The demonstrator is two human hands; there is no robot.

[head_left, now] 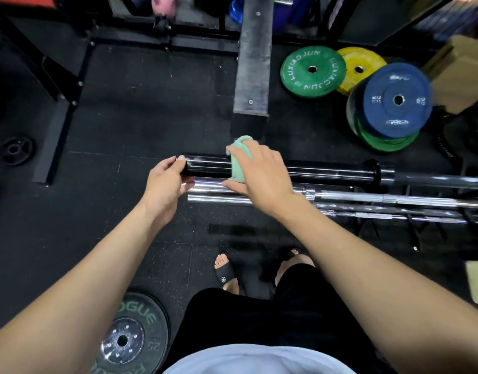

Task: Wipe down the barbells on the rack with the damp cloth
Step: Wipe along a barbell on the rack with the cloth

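- Cloth (240, 163), pale green and bunched, is wrapped over the black barbell (300, 170) near the middle of the frame; the right hand (256, 171) covers it, fingers curled over the top and thumb under, so that the cloth probably touches the sleeve all around.
- Left hand (165, 182) grips the free end of the same black sleeve, a little left of centre, thumb on top. I judge it keeps the sleeve from turning or sliding while the other hand rubs.
- Both hands are on one bar, close together but not touching, with a bare part of sleeve between them.
- Black barbell lies horizontal across the centre, its collar toward the right edge; just below it in the frame lie the chrome barbells (340, 198), parallel and tight together on the rack (415, 233), whose dark legs show at the lower right.
- Coloured weight plates (313, 71) lie stacked at the upper right, well apart from the bars; a black plate (130, 336) lies at the lower left.
- Judging by the position, the wiping is on the top bar's end, and the chrome bars possibly wait their turn.
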